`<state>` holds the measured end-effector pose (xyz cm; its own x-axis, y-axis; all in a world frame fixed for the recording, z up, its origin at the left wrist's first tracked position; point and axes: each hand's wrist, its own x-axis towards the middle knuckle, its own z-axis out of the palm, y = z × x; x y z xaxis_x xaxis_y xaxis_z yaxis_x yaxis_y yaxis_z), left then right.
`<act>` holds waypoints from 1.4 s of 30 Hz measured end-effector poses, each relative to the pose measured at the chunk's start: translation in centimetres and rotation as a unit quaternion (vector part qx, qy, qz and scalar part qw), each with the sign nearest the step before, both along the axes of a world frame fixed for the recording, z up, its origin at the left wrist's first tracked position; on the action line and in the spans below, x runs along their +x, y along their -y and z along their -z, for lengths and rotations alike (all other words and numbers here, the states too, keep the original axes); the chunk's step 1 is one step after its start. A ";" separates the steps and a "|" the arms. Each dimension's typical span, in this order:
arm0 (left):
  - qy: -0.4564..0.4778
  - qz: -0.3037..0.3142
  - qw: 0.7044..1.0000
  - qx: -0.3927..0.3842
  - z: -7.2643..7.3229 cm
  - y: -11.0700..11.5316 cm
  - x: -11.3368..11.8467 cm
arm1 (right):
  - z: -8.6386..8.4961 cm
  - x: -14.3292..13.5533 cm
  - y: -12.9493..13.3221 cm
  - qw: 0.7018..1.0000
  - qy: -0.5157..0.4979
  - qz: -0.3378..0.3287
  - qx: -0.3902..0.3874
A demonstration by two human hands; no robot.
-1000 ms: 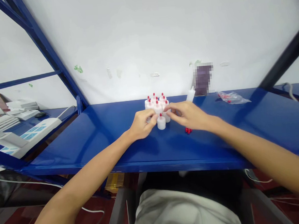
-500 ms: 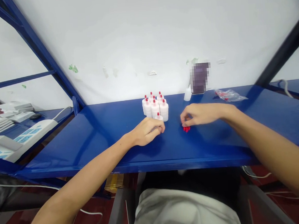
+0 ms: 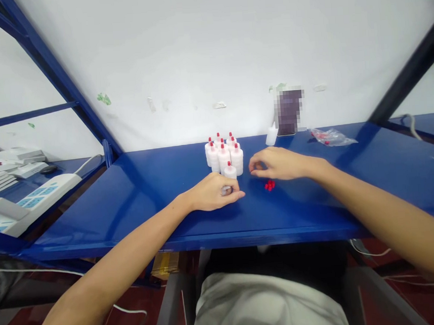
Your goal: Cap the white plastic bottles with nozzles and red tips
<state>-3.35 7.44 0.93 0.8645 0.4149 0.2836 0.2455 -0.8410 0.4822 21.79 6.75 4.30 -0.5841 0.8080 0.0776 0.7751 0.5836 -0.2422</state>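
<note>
My left hand [image 3: 216,191] curls round the lower part of a white squeeze bottle [image 3: 230,172] with a red tip cap, at the front of a group. Part of the bottle shows whitish between thumb and fingers; the rest is hidden. Just behind stand several like bottles [image 3: 224,158], upright and close together, each red-capped. To the right, my right hand [image 3: 271,163] is bent down with thumb and fingertips pinched together; anything between them is too small to make out. A small heap of red caps [image 3: 269,185] lies on the table just below this hand.
A white bottle without a red cap [image 3: 271,137] stands near the wall, beside a blurred-out dark panel [image 3: 290,112]. A clear plastic bag [image 3: 333,136] with red pieces lies at the back right of the blue table [image 3: 130,198]. A power strip [image 3: 34,202] sits left.
My right hand has moved left and up, off the red caps toward the bottles. My left thumb has stretched out to the right, and more of the front bottle shows.
</note>
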 end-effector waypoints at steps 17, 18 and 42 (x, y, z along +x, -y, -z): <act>0.104 0.047 0.993 -0.012 0.7 -0.1 -0.4 | 3.0 -4.6 2.9 0.923 -0.253 -0.206 0.203; 0.111 0.048 0.993 -0.016 0.7 -0.1 -0.4 | 3.0 -4.7 2.9 0.921 -0.259 -0.209 0.204; 0.417 -0.141 0.898 -0.007 0.4 -2.3 -1.8 | -2.4 -3.8 2.3 0.941 -0.252 -0.003 0.225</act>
